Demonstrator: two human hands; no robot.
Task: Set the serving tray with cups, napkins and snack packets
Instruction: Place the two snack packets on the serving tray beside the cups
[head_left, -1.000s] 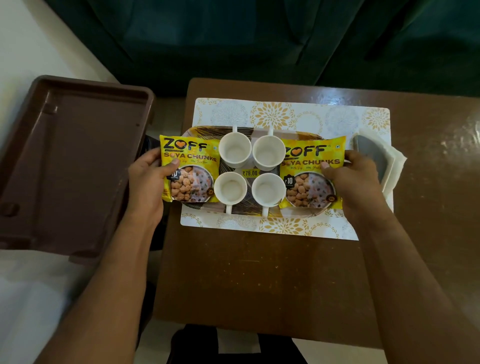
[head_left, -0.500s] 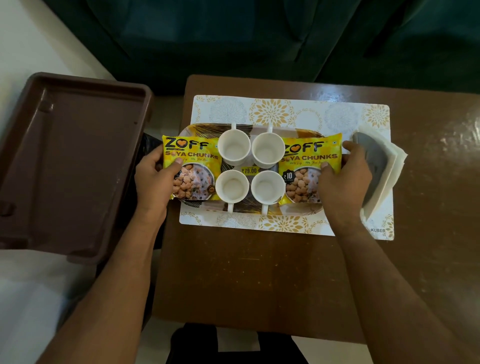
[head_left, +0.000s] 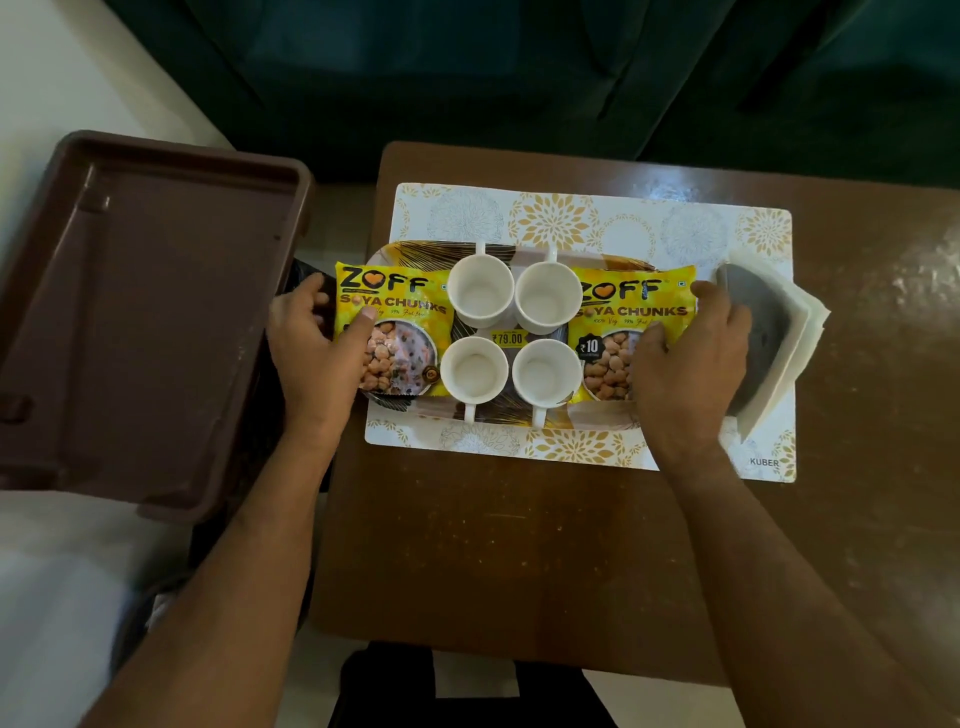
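Observation:
An oval patterned serving tray (head_left: 498, 413) lies on a white and gold placemat (head_left: 550, 218). Several white cups (head_left: 480, 296) stand in its middle. A yellow soya chunks packet lies at each end: the left packet (head_left: 395, 317) and the right packet (head_left: 631, 312). My left hand (head_left: 317, 348) grips the tray's left end, thumb on the left packet. My right hand (head_left: 685, 358) grips the right end, thumb on the right packet. White folded napkins (head_left: 784, 332) lie just right of my right hand, off the tray.
A brown wooden table (head_left: 519, 545) carries the placemat. An empty brown plastic bin (head_left: 135, 312) stands to the left, close to my left hand. A dark green sofa (head_left: 467, 78) is behind the table. The table's near edge is by my legs.
Both hands have slid a little along the tray's ends, the thumbs settling on the packets. The tray and cups hold the same place on the placemat.

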